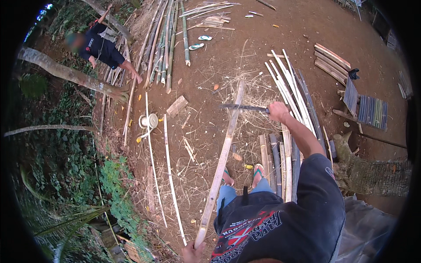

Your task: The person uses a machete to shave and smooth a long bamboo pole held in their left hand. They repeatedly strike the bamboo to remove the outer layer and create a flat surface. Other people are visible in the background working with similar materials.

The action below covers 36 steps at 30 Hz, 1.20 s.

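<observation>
My left hand (pixel 193 253), at the lower edge, is closed around the near end of a long split bamboo strip (pixel 222 162). The strip slants away from me, its far end over a litter of shavings. My right hand (pixel 278 112) is wrapped around the handle of a machete (pixel 245 107). Its dark blade points left and crosses the strip near the far end; whether it touches the strip I cannot tell. Two thin pale bamboo strips, one of them a long narrow strip (pixel 170 179), lie on the ground to the left.
Bamboo poles (pixel 166 48) lie at the far left, near another person (pixel 103 48). Pale bamboo strips (pixel 291 87) and split pieces (pixel 280 166) lie to my right. A white roll (pixel 148 121), a wood block (pixel 177 106), sandals (pixel 199 42) and a slatted bamboo seat (pixel 372 111) stand around.
</observation>
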Each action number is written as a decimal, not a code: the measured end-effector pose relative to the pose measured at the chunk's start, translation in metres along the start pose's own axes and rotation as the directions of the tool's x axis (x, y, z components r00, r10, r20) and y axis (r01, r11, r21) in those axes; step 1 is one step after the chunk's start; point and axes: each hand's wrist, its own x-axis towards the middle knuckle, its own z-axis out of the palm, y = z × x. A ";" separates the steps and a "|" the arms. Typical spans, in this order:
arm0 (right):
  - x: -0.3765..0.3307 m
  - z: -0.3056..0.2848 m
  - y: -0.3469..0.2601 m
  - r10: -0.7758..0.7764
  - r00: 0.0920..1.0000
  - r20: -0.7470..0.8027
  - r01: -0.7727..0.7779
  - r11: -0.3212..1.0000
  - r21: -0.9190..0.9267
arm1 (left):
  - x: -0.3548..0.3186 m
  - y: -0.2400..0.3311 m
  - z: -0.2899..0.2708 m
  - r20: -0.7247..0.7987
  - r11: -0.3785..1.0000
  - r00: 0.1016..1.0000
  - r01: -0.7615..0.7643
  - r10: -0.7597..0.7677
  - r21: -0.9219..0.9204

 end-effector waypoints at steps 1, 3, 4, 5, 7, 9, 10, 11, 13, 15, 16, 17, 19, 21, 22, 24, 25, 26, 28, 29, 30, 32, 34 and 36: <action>-0.002 0.009 -0.008 -0.017 1.000 0.017 0.017 1.000 0.002 | 0.000 0.017 -0.002 0.040 0.992 0.992 0.123 -0.124 0.023; -0.011 0.040 -0.020 -0.054 0.993 0.107 0.052 0.998 0.019 | -0.001 0.030 -0.017 0.217 0.862 0.893 0.442 -0.395 -0.249; -0.020 0.040 -0.030 -0.189 0.981 0.040 0.188 0.981 0.037 | -0.003 0.024 -0.030 0.384 0.614 0.790 0.613 -0.478 -0.498; -0.029 0.039 -0.037 -0.320 0.947 -0.028 0.321 0.946 0.046 | -0.006 0.022 -0.036 0.437 0.516 0.751 0.658 -0.494 -0.548; -0.025 0.042 -0.018 -0.477 0.859 -0.188 0.464 0.879 -0.109 | -0.015 0.027 -0.041 0.272 0.766 0.863 0.504 -0.426 -0.399; -0.001 0.014 0.015 0.094 0.994 -0.059 -0.085 0.987 0.136 | -0.021 0.027 -0.043 0.179 0.866 0.911 0.409 -0.371 -0.287; 0.007 0.015 0.026 0.121 0.979 -0.163 -0.115 0.992 0.043 | -0.024 0.028 -0.049 0.165 0.883 0.918 0.392 -0.359 -0.258; 0.015 0.017 0.033 0.121 0.983 -0.140 -0.115 0.992 0.048 | -0.021 0.028 -0.049 0.147 0.900 0.929 0.366 -0.339 -0.235; 0.020 0.017 0.022 0.091 0.990 -0.112 -0.088 0.996 0.026 | -0.033 0.030 -0.051 0.140 0.894 0.927 0.373 -0.348 -0.246; -0.004 0.008 -0.014 0.081 0.993 0.082 -0.088 0.993 0.082 | -0.039 0.033 -0.052 0.138 0.875 0.917 0.397 -0.373 -0.275; -0.015 0.020 -0.021 0.040 0.993 0.114 -0.059 0.984 0.169 | -0.040 0.036 -0.055 0.141 0.869 0.916 0.401 -0.375 -0.289; -0.024 0.027 -0.027 -0.105 0.994 0.013 0.103 0.986 0.129 | -0.045 0.033 -0.056 0.178 0.809 0.885 0.465 -0.430 -0.360; -0.019 0.032 -0.015 -0.199 0.980 -0.014 0.200 0.979 0.035 | -0.065 -0.009 -0.058 0.186 0.872 0.919 0.389 -0.347 -0.297; 0.012 0.028 0.021 0.104 0.993 -0.052 -0.100 0.992 0.073 | -0.074 -0.030 -0.061 0.193 0.908 0.932 0.346 -0.306 -0.236; 0.026 0.020 0.031 0.282 0.957 -0.067 -0.269 0.950 0.157 | -0.068 -0.017 -0.057 0.188 0.905 0.927 0.363 -0.326 -0.222; 0.039 0.023 0.051 0.461 0.879 -0.121 -0.422 0.871 0.252 | -0.062 0.007 -0.054 0.177 0.904 0.920 0.381 -0.349 -0.196; 0.041 0.023 0.050 0.453 0.880 -0.146 -0.397 0.868 0.299 | -0.061 0.015 -0.051 0.167 0.903 0.919 0.385 -0.357 -0.190; 0.035 0.017 0.049 0.437 0.884 -0.167 -0.370 0.872 0.322 | -0.053 0.019 -0.045 0.163 0.903 0.920 0.384 -0.356 -0.194; 0.023 0.018 0.024 0.399 0.915 -0.063 -0.331 0.830 0.449 | -0.045 0.025 -0.044 0.162 0.908 0.924 0.375 -0.347 -0.188; 0.017 0.028 0.019 0.401 0.915 -0.047 -0.333 0.814 0.476 | -0.036 0.028 -0.043 0.170 0.915 0.927 0.362 -0.334 -0.179; 0.013 0.037 0.013 0.399 0.916 -0.040 -0.327 0.802 0.500 | -0.028 0.032 -0.039 0.170 0.922 0.933 0.345 -0.317 -0.173; -0.002 0.063 -0.004 0.355 0.935 0.007 -0.261 0.673 0.692 | -0.012 0.040 -0.027 0.164 0.937 0.945 0.310 -0.284 -0.163; -0.019 0.088 -0.031 0.392 0.919 0.052 -0.214 0.382 0.899 | 0.005 0.048 -0.012 0.162 0.947 0.953 0.280 -0.254 -0.160; -0.055 0.065 -0.071 0.397 0.914 0.087 -0.191 0.231 0.954 | 0.019 0.057 0.008 0.153 0.949 0.956 0.274 -0.251 -0.155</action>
